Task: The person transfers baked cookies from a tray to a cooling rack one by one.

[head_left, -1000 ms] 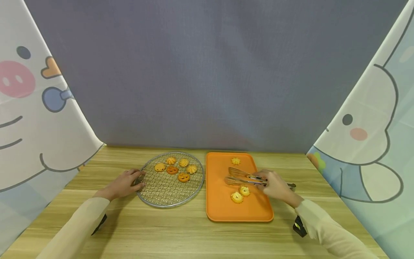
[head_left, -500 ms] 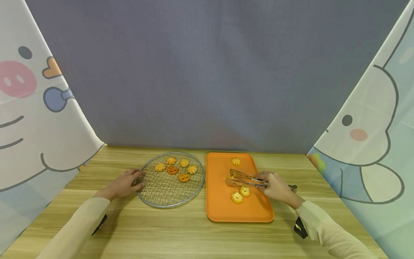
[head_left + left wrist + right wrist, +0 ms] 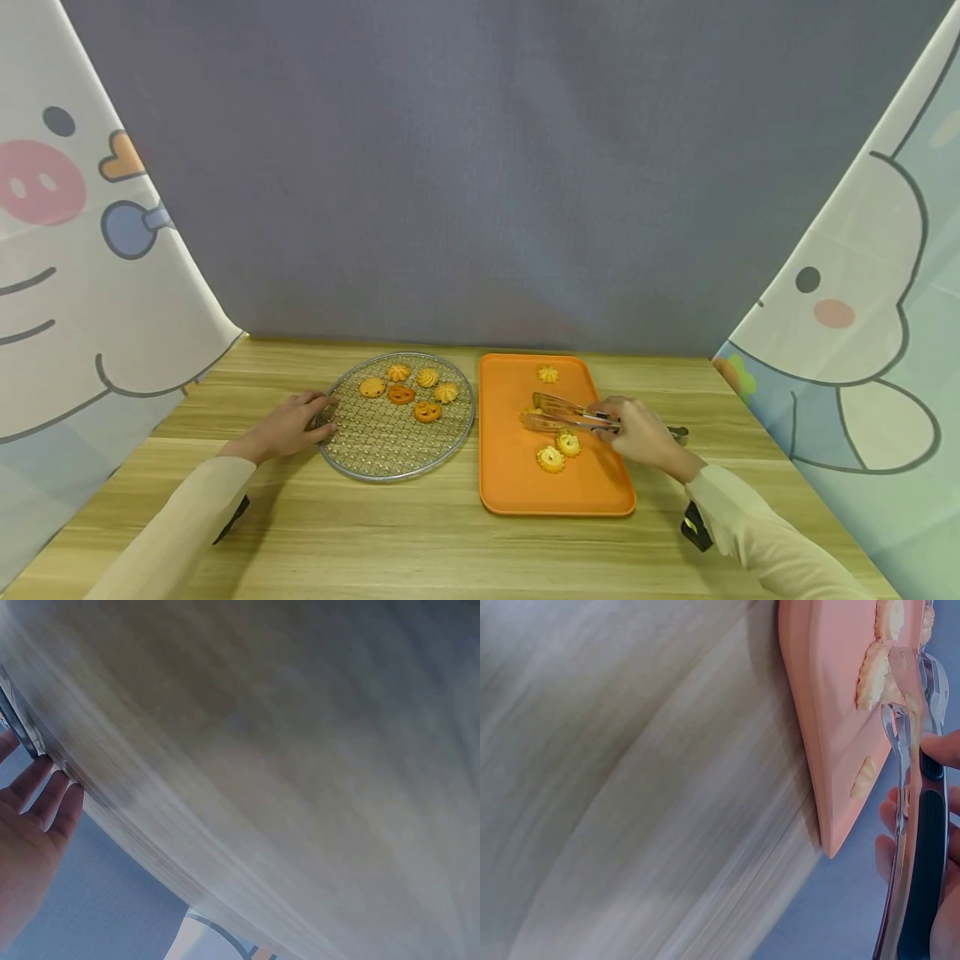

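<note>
My left hand (image 3: 288,427) rests at the left edge of a round wire cooling rack (image 3: 375,450), its thumb and fingertips touching the rim. In the left wrist view the fingers (image 3: 51,796) look fairly straight. With my right hand (image 3: 637,432) I grip a pair of metal tongs (image 3: 577,424) with dark handle grips. The broad tips of the tongs stand apart above an orange tray (image 3: 517,487), around a yellow cookie (image 3: 528,415) partly hidden by them. Two scalloped cookies, a front one (image 3: 551,459) and another (image 3: 568,443), lie just below the tongs.
A star-shaped cookie (image 3: 548,375) lies at the tray's far end. On the rack's far half sit several cookies, among them a pretzel-shaped cookie (image 3: 427,412). Rack and tray stand side by side on a wooden table (image 3: 375,542), with a grey cloth (image 3: 480,208) behind.
The tongs' tips have shifted slightly toward me and come down around the yellow cookie, which shows beside them now. My left hand and the rack have stayed in place.
</note>
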`<action>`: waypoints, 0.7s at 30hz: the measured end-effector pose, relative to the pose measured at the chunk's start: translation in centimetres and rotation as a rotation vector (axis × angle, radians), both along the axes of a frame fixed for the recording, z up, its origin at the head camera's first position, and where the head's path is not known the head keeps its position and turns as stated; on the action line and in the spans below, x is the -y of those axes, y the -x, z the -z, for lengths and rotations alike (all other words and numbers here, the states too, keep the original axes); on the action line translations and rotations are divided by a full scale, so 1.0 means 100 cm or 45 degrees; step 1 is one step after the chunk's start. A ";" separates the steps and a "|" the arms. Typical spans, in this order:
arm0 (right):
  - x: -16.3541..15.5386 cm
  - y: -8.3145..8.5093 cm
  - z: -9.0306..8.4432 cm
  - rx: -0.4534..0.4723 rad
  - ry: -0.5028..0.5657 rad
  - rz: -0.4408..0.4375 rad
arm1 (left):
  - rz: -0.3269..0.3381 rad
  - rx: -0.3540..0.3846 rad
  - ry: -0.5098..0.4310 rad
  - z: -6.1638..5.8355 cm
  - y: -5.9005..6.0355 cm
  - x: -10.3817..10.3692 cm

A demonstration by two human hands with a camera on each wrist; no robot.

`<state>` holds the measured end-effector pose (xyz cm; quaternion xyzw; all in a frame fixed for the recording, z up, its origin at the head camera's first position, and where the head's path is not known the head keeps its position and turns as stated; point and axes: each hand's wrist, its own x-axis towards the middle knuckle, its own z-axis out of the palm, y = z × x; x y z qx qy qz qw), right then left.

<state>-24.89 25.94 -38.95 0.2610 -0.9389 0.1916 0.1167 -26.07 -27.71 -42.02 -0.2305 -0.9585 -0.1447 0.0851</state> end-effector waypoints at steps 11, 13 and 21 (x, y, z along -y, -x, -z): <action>0.001 0.005 0.004 -0.018 -0.001 -0.023 | 0.000 -0.014 0.002 0.002 0.001 0.001; 0.001 0.005 0.004 -0.013 0.006 -0.025 | 0.007 -0.020 0.004 0.002 0.001 0.001; 0.002 0.005 0.004 -0.003 -0.001 -0.017 | 0.009 -0.012 0.002 0.003 0.001 0.002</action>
